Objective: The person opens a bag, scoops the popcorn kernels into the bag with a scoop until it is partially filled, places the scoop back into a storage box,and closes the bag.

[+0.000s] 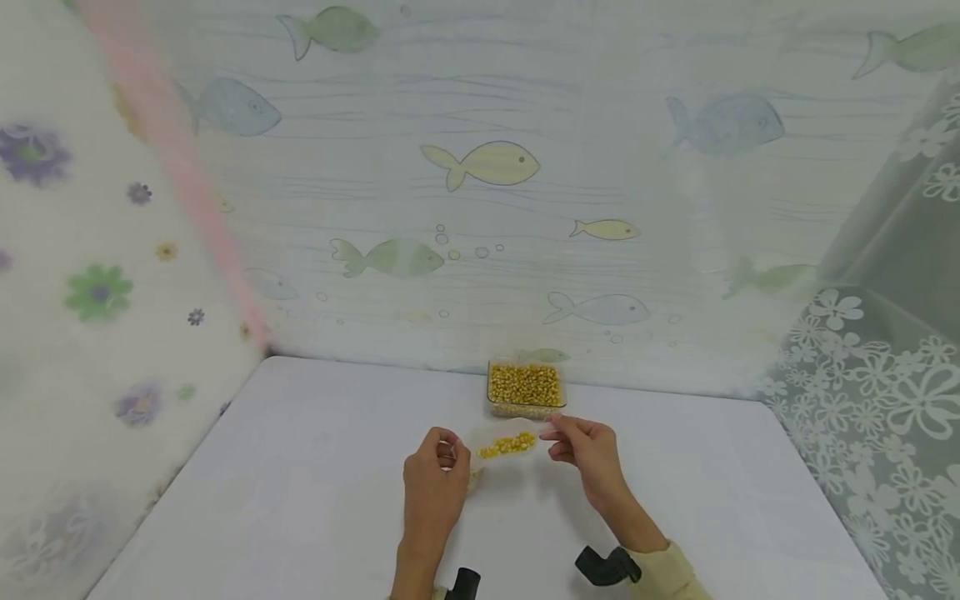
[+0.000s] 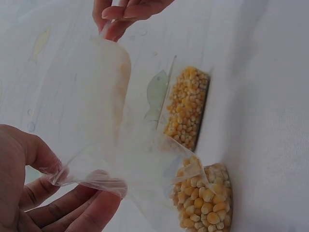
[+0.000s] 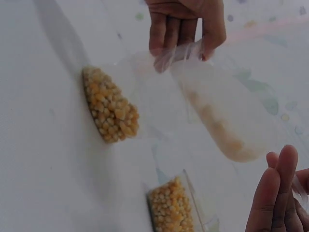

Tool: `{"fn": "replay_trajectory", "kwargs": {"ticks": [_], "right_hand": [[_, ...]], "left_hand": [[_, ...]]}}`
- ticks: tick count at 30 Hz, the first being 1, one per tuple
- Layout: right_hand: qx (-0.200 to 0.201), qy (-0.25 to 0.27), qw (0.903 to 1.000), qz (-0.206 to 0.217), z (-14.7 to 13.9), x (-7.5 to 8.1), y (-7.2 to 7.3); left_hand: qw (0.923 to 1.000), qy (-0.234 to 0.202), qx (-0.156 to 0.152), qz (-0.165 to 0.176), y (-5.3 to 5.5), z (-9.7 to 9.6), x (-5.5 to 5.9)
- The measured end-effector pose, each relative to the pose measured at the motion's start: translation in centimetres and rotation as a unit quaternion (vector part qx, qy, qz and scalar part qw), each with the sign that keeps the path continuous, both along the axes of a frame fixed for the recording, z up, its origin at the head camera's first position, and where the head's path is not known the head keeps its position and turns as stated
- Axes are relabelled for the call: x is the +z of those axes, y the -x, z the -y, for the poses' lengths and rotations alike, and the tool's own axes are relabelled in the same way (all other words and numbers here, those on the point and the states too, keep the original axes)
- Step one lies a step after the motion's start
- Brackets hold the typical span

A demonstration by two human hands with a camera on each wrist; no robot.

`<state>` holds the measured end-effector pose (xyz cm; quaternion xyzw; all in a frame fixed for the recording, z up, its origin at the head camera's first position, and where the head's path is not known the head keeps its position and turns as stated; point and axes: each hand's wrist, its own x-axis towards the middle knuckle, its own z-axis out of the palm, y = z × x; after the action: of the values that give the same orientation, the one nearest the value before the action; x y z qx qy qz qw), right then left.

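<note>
My left hand (image 1: 435, 479) pinches the rim of a clear plastic bag (image 2: 145, 164) between thumb and fingers. Corn kernels (image 2: 205, 200) fill the bottom of this bag, which is mostly hidden behind the left hand in the head view. In my right hand (image 1: 588, 454) is the handle of a translucent white scoop (image 3: 227, 108), gripped by thumb and fingers. A row of yellow kernels (image 1: 507, 445) lies in the scoop. Its far end is at the bag's mouth, close to the left fingers; the kernels inside show blurred through its wall in both wrist views.
Behind the hands, a clear rectangular container (image 1: 525, 387) full of corn kernels stands near the table's back edge. The white table (image 1: 322, 500) meets a fish-patterned curtain (image 1: 480, 250) at the back. Flowered cloth hangs on both sides.
</note>
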<state>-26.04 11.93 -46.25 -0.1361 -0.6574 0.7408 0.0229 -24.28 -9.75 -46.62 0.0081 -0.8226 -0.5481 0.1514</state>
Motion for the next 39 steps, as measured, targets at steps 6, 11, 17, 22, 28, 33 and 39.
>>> {"fn": "replay_trajectory", "kwargs": {"ticks": [6,11,17,22,28,33,39], "right_hand": [[-0.003,-0.066,0.9977,-0.014,0.6,1.0,-0.1],[0.003,-0.104,0.9937,-0.042,1.2,1.8,-0.4],[0.015,-0.119,0.9891,-0.085,1.8,2.6,-0.8],[0.018,-0.139,0.9842,-0.108,2.1,2.7,-1.2],[0.007,-0.168,0.9752,-0.144,2.3,2.8,-1.9],[0.003,-0.182,0.9684,-0.171,2.5,2.9,-2.4],[0.004,-0.181,0.9680,-0.174,2.2,2.7,-2.3]], "left_hand": [[0.9999,0.008,0.002,-0.011,0.1,0.0,0.0],[0.9999,0.010,-0.001,-0.009,0.1,0.0,0.0],[1.0000,0.006,-0.001,-0.008,0.1,0.0,-0.1],[1.0000,0.007,0.001,-0.005,0.0,0.0,-0.1],[1.0000,0.006,-0.001,-0.008,0.0,0.0,-0.1],[0.9999,0.001,-0.003,-0.011,0.0,0.1,-0.1],[0.9999,0.007,-0.001,-0.009,0.0,0.1,0.0]]}}
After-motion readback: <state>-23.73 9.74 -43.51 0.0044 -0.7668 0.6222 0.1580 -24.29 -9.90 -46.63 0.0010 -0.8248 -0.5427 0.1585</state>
